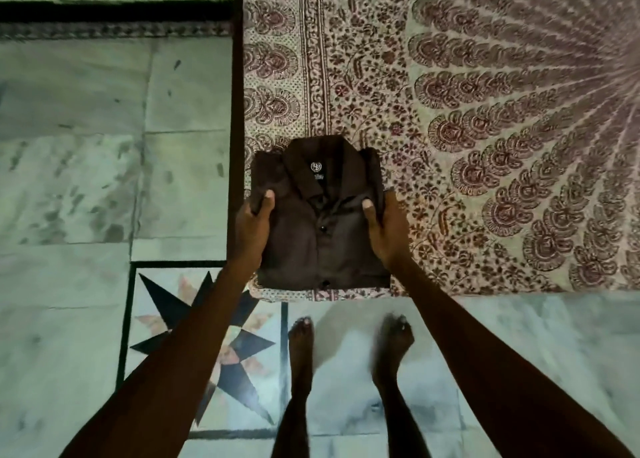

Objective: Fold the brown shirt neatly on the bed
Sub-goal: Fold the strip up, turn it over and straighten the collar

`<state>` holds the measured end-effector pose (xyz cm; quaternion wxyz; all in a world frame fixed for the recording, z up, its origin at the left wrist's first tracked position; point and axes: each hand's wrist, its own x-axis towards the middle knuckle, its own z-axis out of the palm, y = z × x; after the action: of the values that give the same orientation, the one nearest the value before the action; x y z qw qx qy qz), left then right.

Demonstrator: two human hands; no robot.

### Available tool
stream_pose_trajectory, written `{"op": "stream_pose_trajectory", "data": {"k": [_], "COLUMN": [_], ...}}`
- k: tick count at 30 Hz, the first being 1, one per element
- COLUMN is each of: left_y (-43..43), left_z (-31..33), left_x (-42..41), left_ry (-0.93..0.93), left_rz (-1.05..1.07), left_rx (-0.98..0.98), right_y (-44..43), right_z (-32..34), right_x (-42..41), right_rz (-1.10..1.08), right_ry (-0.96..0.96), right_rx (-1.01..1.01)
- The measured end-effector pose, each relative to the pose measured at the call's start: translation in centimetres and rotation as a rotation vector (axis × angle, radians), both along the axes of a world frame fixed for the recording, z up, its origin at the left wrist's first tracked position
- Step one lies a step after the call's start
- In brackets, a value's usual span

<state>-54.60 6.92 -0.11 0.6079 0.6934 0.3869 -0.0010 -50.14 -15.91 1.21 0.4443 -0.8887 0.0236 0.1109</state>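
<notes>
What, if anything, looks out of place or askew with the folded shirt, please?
Nothing stands out: the brown shirt is a buttoned rectangle, collar up, square at the near corner of the bed, with the left hand and right hand gripping its sides.

Folded brown shirt (pixel 320 222) between both hands

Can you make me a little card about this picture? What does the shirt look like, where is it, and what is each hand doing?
shirt: dark brown button-up cloth shirt, folded into a rectangle, collar on top at the far end
where: near corner of the bed, on the red-and-cream flower-print sheet
left hand: grips the shirt's left edge, thumb on top
right hand: grips the shirt's right edge, thumb on top
floor: pale marble tiles with a black star tile
feet: two bare feet by the bed's edge
</notes>
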Motion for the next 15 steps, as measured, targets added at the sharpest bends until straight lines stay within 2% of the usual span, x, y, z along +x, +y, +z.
{"op": "stream_pose_trajectory", "data": {"k": [3, 7, 9, 10, 12, 13, 15], "left_y": [1.1, 1.8, 1.9, 1.8, 1.3, 0.9, -0.2], "left_z": [-0.1, -1.6, -2.0, -1.8, -1.0, -0.6, -0.7], "left_x": [0.9, 1.4, 0.6, 0.0, -1.0, -1.5, -2.4], "left_ry": [-0.004, 0.045, 0.054, 0.035, -0.050, -0.102, -0.166], "left_rz": [-0.110, -0.195, -0.184, -0.115, 0.011, -0.004, -0.245], "left_rx": [0.036, 0.112, 0.256, 0.356, 0.608, 0.721, 0.876], "right_y": [0.8, 0.6, 0.4, 0.4, 0.6, 0.9, 1.8], "right_z": [-0.6, -1.9, -2.2, -2.0, -1.7, -1.5, -1.5], "right_x": [0.3, 1.0, 0.8, 0.4, -0.7, -1.5, -3.2], "right_rz": [-0.029, -0.003, -0.025, -0.064, -0.147, -0.161, -0.106], "right_ry": [-0.038, 0.032, 0.086, 0.077, -0.057, -0.137, -0.209], "right_rx": [-0.054, -0.218, -0.298, -0.340, -0.476, -0.537, -0.575]}}
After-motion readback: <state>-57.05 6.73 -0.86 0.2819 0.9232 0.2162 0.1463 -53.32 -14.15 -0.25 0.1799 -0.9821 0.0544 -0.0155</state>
